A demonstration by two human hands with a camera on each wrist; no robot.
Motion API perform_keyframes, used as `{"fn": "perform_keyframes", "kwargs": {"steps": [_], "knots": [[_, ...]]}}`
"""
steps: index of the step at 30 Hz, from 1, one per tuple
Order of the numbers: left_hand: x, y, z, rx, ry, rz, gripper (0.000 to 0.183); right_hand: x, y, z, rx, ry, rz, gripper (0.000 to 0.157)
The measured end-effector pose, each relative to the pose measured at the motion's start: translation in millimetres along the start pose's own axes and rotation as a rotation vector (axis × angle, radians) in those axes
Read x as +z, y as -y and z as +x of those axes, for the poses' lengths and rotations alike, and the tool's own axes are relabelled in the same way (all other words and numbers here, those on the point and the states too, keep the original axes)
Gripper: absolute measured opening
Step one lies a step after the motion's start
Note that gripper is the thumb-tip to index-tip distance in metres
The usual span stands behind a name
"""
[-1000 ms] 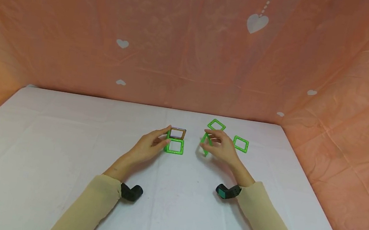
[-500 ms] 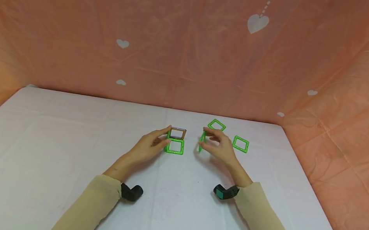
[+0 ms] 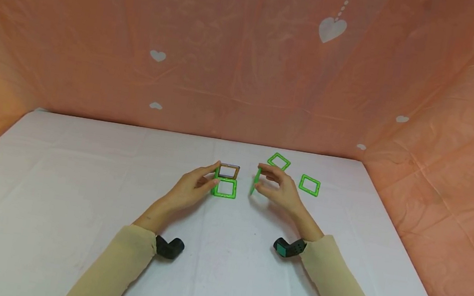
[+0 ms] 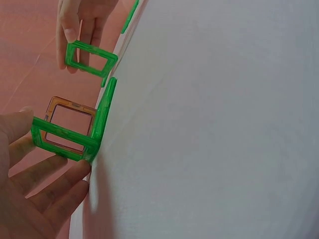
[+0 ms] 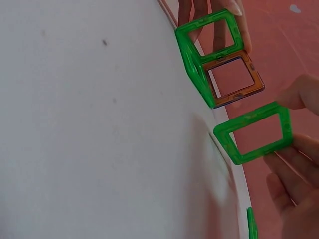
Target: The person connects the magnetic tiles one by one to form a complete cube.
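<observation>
My left hand pinches an upright green square magnetic tile between thumb and fingers. Its lower edge meets a green tile lying flat on the table, and an upright orange tile stands at its far side, forming a corner. To the right, across a small gap, my right hand grips another green square tile by its edges. That tile is held upright, facing the joined ones, and is seen nearly edge-on in the head view.
Beyond my right hand lies a loose green tile, turned at an angle. A second loose one lies farther right. White cloth covers the table, and a pinkish-orange curtain with hearts hangs behind it.
My right hand has moved slightly left with its green tile, which has turned from slanted to nearly edge-on. My left hand and the joined tiles have stayed put.
</observation>
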State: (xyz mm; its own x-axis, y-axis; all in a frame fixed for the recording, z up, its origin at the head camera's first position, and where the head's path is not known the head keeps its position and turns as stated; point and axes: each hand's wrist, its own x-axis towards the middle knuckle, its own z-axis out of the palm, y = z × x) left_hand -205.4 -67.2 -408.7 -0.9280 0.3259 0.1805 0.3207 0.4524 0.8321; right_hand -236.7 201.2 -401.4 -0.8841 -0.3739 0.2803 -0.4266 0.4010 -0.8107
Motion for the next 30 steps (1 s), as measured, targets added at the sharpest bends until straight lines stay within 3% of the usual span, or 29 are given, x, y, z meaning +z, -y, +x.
{"fn": "perform_keyframes", "kwargs": {"steps": [7,14,30], "knots": [[-0.6,-3.1,-3.2,0.055,-0.027,0.000,0.053,1.7,-0.9,1.2,-0.009,0.026,0.040,0.054],[0.0,-0.4,-0.2,-0.015,0.004,-0.002,0.054,5.8,2.4,3.5,-0.029,0.051,0.093,0.053],[-0.4,-3.1,-0.8,-0.021,0.009,-0.008,0.053,12.6,6.7,6.6,-0.026,0.098,0.099,0.053]]}}
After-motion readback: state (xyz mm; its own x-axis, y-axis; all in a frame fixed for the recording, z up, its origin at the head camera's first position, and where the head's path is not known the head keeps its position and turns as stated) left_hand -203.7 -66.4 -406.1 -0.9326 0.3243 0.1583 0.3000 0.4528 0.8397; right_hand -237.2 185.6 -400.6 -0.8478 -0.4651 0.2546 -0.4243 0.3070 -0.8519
